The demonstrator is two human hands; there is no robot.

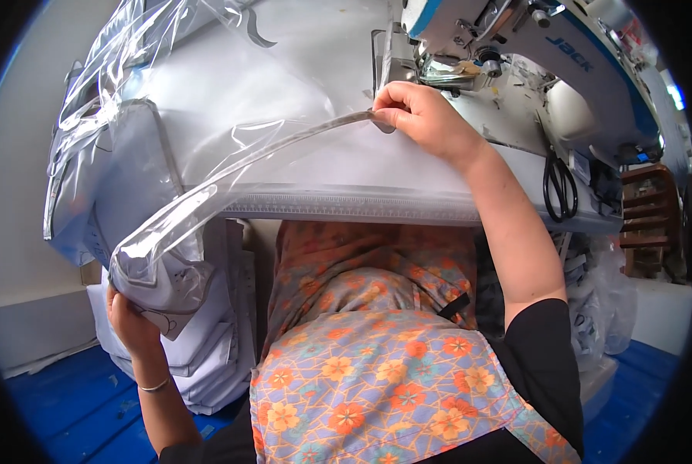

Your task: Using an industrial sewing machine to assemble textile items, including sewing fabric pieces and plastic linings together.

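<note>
A clear plastic sheet with a grey edging strip is stretched between my hands across the table's front left. My right hand pinches the strip between thumb and fingers, left of the sewing machine. From there the strip also runs up toward the machine's bed. My left hand is lower, past the table's front edge, closed on the sheet's bunched lower end; its fingertips are partly hidden behind the plastic. More clear plastic lies in shiny folds at the table's far left.
Black scissors lie on the table's right side. A ruler strip runs along its front edge. Stacked white pieces stand below on the left. Clear plastic bags and a brown wooden chair are at the right.
</note>
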